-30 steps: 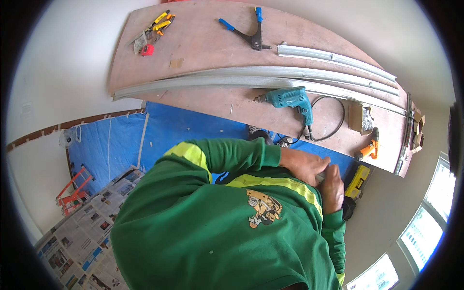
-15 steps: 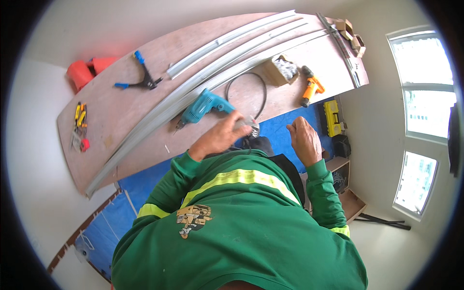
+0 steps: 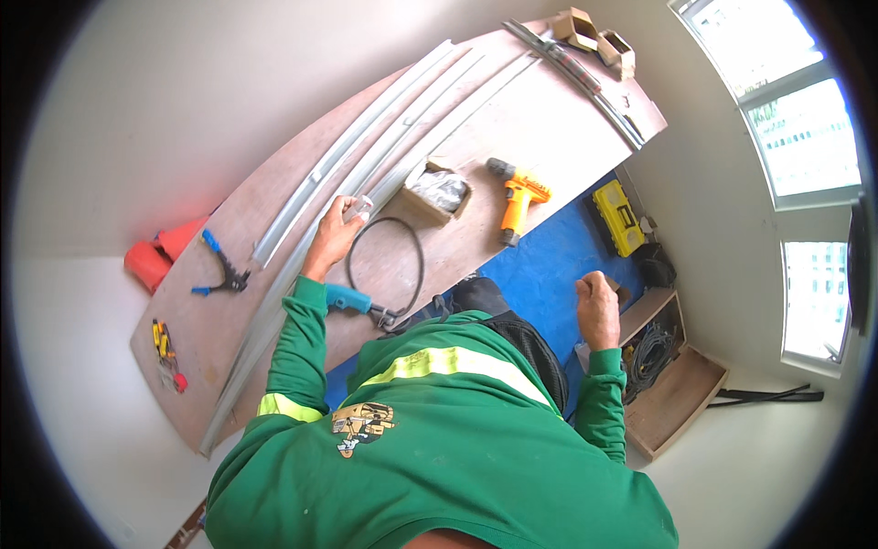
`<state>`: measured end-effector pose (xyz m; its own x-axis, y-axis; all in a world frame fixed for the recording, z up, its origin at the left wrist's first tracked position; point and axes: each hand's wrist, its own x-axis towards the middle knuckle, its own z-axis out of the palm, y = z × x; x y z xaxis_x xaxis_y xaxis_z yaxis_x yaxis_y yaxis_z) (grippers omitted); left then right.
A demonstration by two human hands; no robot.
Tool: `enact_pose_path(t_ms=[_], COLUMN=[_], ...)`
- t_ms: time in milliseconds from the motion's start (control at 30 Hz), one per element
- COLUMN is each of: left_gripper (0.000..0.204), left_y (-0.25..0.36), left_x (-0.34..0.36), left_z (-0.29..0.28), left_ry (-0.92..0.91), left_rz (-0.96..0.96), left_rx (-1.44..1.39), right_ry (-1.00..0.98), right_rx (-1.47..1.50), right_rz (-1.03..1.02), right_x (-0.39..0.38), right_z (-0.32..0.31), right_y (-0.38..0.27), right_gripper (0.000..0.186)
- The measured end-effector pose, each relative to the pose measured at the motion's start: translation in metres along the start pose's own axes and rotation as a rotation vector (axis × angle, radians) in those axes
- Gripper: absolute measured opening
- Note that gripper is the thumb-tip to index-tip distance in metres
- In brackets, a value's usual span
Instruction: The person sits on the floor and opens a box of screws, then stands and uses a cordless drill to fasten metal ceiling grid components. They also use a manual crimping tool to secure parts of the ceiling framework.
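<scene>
My left hand (image 3: pixel 334 236) is closed around a small clear object (image 3: pixel 360 209), perhaps plastic; its kind is hard to make out. It hovers over long pale metal channels (image 3: pixel 306 265) that run along the wooden table (image 3: pixel 512 119). Under my left forearm the teal corded drill (image 3: pixel 346 297) is mostly covered, only its handle showing. Its black cord (image 3: pixel 421 265) loops beside the hand. A cardboard box (image 3: pixel 439 192) with a crumpled bag in it stands just right of the loop. My right hand (image 3: pixel 599 311) hangs right of my body, fingers curled; whatever they may hold is hidden.
An orange cordless drill (image 3: pixel 519 201) lies near the table edge. Blue-handled riveter (image 3: pixel 221 265) and yellow cutters (image 3: pixel 163 339) rest at left. On the blue floor sheet (image 3: pixel 540 265) stands a yellow toolbox (image 3: pixel 618 218). A wooden box (image 3: pixel 681 398) and coiled cable (image 3: pixel 649 357) are at right.
My left hand has moved up and left, from beside the drill handle to above the metal channels, carrying the clear object. My right hand is lower, and the view has turned.
</scene>
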<state>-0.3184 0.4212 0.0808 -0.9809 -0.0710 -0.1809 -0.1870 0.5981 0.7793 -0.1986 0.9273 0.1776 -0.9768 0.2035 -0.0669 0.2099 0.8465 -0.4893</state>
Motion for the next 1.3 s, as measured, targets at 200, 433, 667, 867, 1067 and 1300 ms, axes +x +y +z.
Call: enact_pose_path(t_ms=[200,433,667,867,1067,1300], left_gripper=[0.047,0.050,0.045,0.050,0.043,0.037], left_y=[0.036,0.081,0.130,0.104,0.127,0.192], left_x=[0.075,0.143,0.122,0.102,0.037,-0.057], left_z=[0.035,0.051,0.070,0.102,0.085,0.118], left_ry=[-0.034,-0.126,-0.420,-0.144,-0.088,-0.402], left_rz=[-0.023,-0.088,0.229,0.141,0.069,0.028], left_rx=[0.094,0.214,0.336,0.357,0.148,-0.370], right_ry=[-0.040,-0.199,-0.231,-0.246,-0.273,-0.733], right_rx=[-0.011,0.013,-0.010,0.020,0.599,1.147], right_rz=[0.128,0.026,0.066,0.000,0.175,0.170], right_x=[0.039,0.095,0.131,0.146,0.143,0.112], right_z=[-0.025,-0.020,-0.020,-0.015,0.005,0.051], right_y=[0.074,0.101,0.112,0.100,0.051,-0.058], right_gripper=[0.018,0.019,0.019,0.018,0.011,0.016])
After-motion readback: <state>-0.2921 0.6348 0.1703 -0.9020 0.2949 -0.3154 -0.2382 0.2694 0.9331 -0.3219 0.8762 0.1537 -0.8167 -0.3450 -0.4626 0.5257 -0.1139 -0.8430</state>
